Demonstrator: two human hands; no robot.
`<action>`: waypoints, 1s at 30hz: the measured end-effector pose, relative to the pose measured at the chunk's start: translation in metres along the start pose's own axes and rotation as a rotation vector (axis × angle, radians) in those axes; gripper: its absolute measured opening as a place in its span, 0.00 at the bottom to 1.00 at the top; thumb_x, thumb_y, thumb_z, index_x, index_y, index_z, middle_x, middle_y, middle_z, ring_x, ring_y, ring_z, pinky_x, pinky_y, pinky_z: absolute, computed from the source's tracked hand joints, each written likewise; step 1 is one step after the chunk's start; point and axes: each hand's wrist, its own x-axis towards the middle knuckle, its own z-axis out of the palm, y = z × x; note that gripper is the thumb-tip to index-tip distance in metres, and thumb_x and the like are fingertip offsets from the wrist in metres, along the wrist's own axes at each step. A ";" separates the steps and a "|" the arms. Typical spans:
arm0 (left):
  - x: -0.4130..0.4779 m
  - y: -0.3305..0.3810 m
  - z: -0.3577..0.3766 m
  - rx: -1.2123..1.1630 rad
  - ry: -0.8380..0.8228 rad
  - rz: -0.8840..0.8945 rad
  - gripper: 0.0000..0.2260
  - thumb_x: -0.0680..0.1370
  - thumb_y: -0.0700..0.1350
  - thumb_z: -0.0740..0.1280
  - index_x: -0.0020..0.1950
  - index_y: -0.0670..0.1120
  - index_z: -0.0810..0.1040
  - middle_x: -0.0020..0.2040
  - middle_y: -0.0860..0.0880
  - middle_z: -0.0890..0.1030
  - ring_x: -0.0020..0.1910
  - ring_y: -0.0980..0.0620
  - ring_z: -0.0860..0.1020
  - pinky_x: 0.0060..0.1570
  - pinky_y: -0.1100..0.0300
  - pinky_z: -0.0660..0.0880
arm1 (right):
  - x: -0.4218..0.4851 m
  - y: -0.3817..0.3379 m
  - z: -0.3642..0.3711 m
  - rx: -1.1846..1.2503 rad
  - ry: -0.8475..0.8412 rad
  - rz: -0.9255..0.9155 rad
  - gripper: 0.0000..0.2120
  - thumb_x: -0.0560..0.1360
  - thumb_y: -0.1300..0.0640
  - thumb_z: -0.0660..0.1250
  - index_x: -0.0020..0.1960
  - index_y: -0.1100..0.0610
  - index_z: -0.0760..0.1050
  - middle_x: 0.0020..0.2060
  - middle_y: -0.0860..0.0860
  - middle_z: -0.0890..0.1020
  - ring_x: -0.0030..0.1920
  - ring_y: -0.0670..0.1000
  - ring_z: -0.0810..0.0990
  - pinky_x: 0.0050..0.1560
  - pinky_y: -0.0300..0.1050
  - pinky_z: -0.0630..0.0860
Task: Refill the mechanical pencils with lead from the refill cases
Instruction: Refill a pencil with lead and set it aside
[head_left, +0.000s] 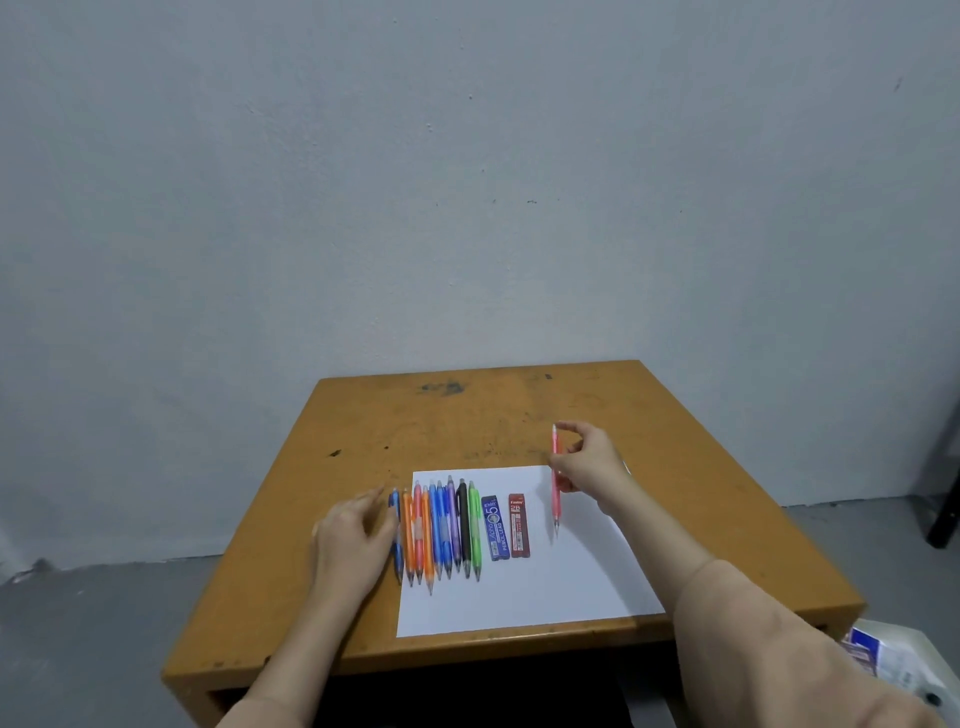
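Observation:
A row of several mechanical pencils (441, 530) in blue, orange, purple, black and green lies on a white sheet of paper (519, 597). Right of them lie a blue refill case (494, 527) and a red refill case (518, 525). My right hand (587, 457) holds a pink mechanical pencil (556, 475) upright above the sheet's right part, tip down, fingers at its top end. My left hand (353, 540) rests with relaxed fingers against the leftmost blue pencil (397, 540).
The paper lies on a small worn wooden desk (467, 415) against a grey wall. A white box with packaging (893, 660) sits on the floor at the lower right. A dark furniture leg (945, 519) stands at the right edge.

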 end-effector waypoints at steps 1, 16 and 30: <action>0.001 -0.003 0.000 0.025 0.002 -0.006 0.20 0.77 0.52 0.67 0.67 0.48 0.74 0.64 0.48 0.77 0.65 0.50 0.72 0.65 0.47 0.69 | 0.004 0.002 -0.001 -0.036 0.000 0.012 0.24 0.73 0.70 0.65 0.67 0.57 0.70 0.32 0.52 0.70 0.30 0.51 0.73 0.32 0.45 0.78; 0.009 -0.016 0.009 0.273 -0.040 -0.063 0.22 0.79 0.56 0.61 0.71 0.49 0.70 0.72 0.50 0.69 0.72 0.51 0.63 0.71 0.50 0.57 | 0.035 0.027 -0.011 -0.326 0.074 0.031 0.20 0.72 0.65 0.67 0.64 0.58 0.75 0.38 0.51 0.75 0.36 0.50 0.74 0.31 0.40 0.69; 0.005 -0.012 0.007 0.357 -0.078 -0.041 0.23 0.80 0.57 0.58 0.72 0.50 0.68 0.73 0.51 0.67 0.73 0.51 0.62 0.72 0.50 0.57 | 0.037 0.033 -0.007 -0.421 0.102 0.008 0.11 0.74 0.64 0.64 0.54 0.60 0.81 0.47 0.55 0.81 0.44 0.51 0.76 0.41 0.39 0.68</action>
